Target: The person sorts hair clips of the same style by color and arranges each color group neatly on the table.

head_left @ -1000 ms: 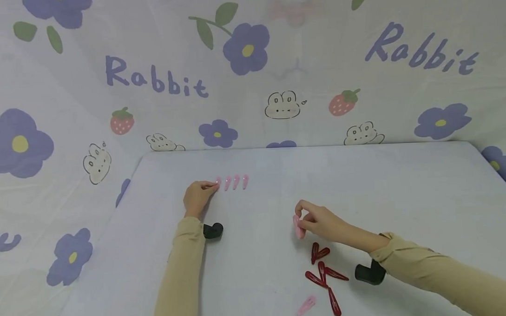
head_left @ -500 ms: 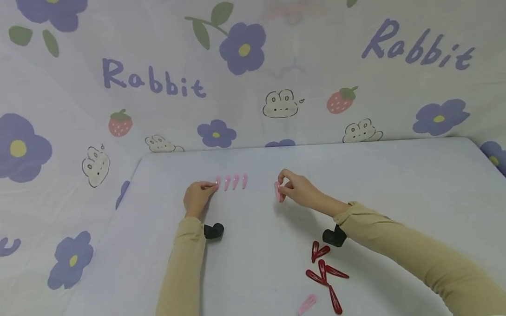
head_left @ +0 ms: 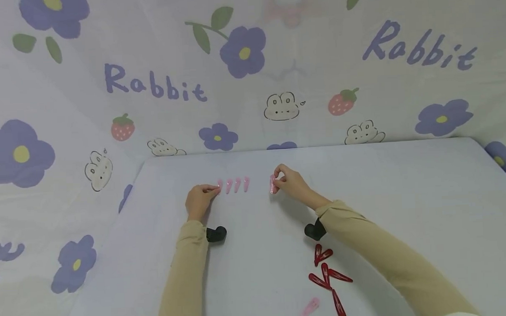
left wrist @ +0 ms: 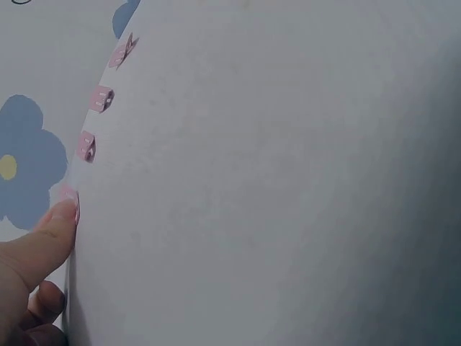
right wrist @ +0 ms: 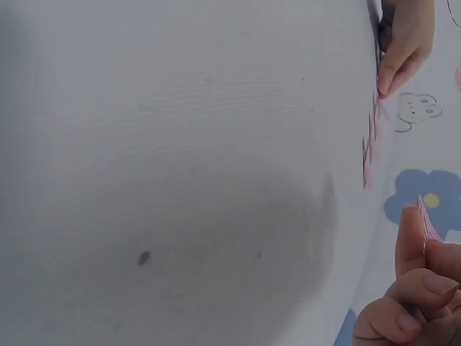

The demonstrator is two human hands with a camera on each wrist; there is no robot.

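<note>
Four-like small pink snap hair clips stand in a short row at the back of the table, several in all; one pink hair clip (head_left: 237, 184) is near the row's middle. My left hand (head_left: 199, 200) pinches the leftmost pink hair clip (left wrist: 70, 193) between thumb and finger. To the right of the row, my right hand (head_left: 294, 183) holds another pink hair clip (head_left: 272, 184) upright by thumb and fingertips, above the table. In the right wrist view that held clip (right wrist: 426, 220) shows as a thin pink sliver, partly hidden by the fingers.
Several dark red hair clips (head_left: 325, 274) lie in a loose group at the front right. Beside them rests a single pink hair clip (head_left: 310, 308). A patterned cloth (head_left: 307, 44) hangs behind the white table (head_left: 256, 251).
My right hand has carried its pink hair clip away from the front, back and left toward the row. My left hand has stayed at the leftmost clip.
</note>
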